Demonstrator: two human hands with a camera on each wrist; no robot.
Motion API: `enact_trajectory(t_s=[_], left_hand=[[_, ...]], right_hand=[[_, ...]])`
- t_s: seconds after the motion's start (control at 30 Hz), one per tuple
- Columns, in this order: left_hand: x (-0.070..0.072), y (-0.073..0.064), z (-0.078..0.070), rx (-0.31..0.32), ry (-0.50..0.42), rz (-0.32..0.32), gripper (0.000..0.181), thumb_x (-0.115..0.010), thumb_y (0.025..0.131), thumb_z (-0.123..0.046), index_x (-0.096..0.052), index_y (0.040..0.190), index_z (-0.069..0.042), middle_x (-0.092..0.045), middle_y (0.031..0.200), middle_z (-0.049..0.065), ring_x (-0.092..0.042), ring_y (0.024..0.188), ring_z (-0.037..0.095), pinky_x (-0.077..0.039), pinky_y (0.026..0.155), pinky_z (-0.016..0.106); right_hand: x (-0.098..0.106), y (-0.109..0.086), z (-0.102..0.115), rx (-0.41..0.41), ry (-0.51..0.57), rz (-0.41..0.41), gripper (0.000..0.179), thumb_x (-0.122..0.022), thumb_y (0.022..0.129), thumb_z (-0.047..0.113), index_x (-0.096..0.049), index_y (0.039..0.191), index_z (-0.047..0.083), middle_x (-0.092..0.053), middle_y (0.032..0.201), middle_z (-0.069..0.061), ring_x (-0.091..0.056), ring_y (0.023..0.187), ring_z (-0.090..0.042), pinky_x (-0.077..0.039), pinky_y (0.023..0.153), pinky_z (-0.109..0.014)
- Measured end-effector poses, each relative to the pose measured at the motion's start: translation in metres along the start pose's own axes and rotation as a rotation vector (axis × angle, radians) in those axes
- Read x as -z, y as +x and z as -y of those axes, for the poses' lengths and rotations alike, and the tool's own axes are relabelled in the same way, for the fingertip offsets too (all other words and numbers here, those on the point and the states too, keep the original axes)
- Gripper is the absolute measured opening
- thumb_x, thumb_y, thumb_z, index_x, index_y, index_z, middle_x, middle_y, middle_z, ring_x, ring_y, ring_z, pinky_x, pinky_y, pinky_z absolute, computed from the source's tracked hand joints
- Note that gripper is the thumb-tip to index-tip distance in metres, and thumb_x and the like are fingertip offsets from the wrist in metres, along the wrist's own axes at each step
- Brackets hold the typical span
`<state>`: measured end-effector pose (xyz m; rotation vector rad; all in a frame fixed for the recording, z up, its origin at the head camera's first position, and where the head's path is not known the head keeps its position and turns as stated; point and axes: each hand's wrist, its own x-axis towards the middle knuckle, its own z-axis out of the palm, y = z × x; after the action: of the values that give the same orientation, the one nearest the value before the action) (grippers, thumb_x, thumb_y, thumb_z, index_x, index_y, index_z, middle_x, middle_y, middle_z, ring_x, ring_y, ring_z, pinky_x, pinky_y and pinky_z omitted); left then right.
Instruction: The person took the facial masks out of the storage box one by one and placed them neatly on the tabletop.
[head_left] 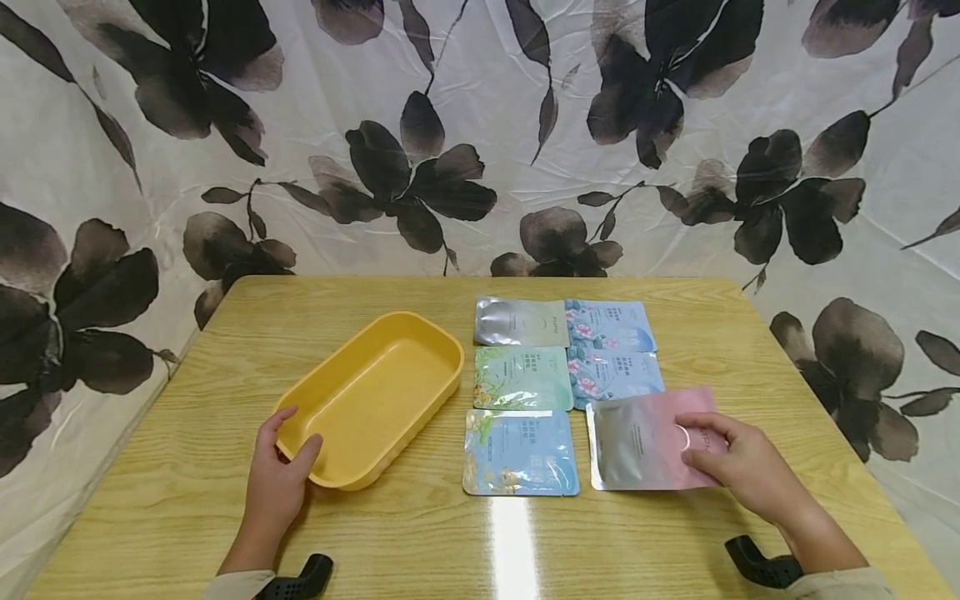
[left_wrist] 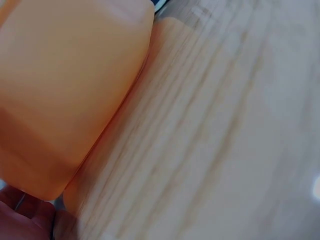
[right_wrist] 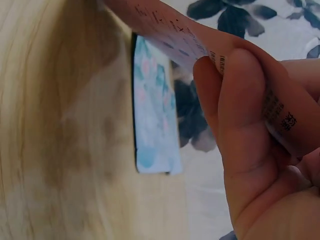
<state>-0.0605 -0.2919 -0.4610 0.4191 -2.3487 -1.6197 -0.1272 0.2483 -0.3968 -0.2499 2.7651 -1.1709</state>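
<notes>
My left hand (head_left: 276,479) grips the near-left end of a yellow plastic basin (head_left: 408,433), thumb over the rim. Within the basin only its bare inner floor shows. In the left wrist view the basin's outer wall (left_wrist: 70,90) fills the upper left. My right hand (head_left: 750,467) pinches the right side of a pink and silver sheet mask packet (head_left: 633,442). In the right wrist view that packet (right_wrist: 285,110) bends between thumb and fingers, lifted off the table on that side. The rest of its face is hidden by my hand.
Left of the held packet lies a blue packet (head_left: 521,458). Behind are a green packet (head_left: 521,379), a silver one (head_left: 517,321) and two blue floral packets (head_left: 615,375), laid flat in rows. A floral cloth (head_left: 480,108) hangs beyond the wooden table (head_left: 390,542).
</notes>
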Motion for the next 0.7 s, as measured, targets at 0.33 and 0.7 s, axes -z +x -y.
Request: enact_trajectory(t_s=[0.33,0.7], left_hand=[[0.0,0.0,0.0,-0.006,-0.004,0.003,0.058,-0.056,0.102,-0.012,-0.027,0.152,0.0,-0.032,0.149,0.024,-0.045,0.104,-0.003,-0.04,0.08,0.005],[0.001,0.001,0.001,0.016,0.011,0.005,0.059,-0.056,0.102,-0.013,-0.027,0.152,0.0,-0.032,0.15,0.025,-0.046,0.1,-0.009,-0.041,0.079,0.005]], right_hand=[[-0.007,0.007,-0.018,-0.002,-0.022,0.011,0.044,-0.079,0.086,0.014,-0.066,0.125,-0.003,-0.059,0.127,-0.028,-0.05,0.108,-0.032,-0.041,0.078,-0.02],[-0.016,0.01,-0.024,0.011,-0.035,0.026,0.042,-0.078,0.087,0.014,-0.067,0.124,-0.002,-0.059,0.128,-0.03,-0.049,0.112,-0.034,-0.041,0.088,-0.032]])
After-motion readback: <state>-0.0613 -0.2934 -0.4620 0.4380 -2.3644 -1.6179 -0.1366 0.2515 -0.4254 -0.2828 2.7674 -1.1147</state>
